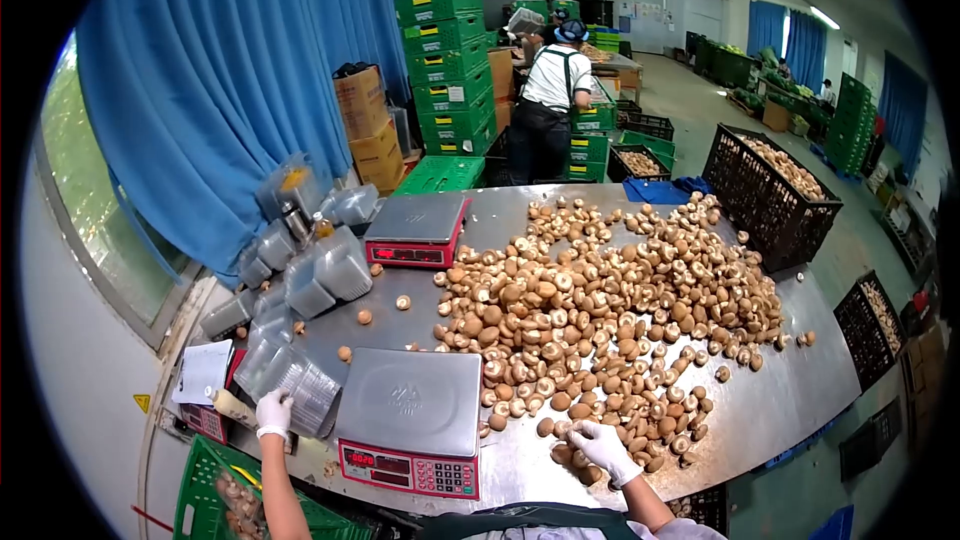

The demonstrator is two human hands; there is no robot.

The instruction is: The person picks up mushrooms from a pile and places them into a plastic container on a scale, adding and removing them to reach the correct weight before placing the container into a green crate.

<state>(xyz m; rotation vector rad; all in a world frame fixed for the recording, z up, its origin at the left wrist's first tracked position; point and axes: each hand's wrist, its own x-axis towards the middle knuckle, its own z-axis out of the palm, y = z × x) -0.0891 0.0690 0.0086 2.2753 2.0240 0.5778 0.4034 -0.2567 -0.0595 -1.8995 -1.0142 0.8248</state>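
Note:
My left hand [273,413], in a white glove, is closed at the near edge of a stack of clear plastic trays [305,385], its fingertips on the rim. My right hand [604,452], also gloved, is at the near edge of a large heap of brown mushrooms [560,310]. Its fingers curl round a mushroom, partly hidden by the glove; others lie below and beside it. Between my hands stands a digital scale [410,405] with a bare metal platform and a lit red display.
A second scale [418,218] stands farther back. More clear trays [330,270] lie along the left side. A green crate [205,485] holding bagged mushrooms is at lower left. A dark crate of mushrooms [770,190] borders the table's right side. A co-worker [555,80] stands beyond the table near stacked green crates [450,80].

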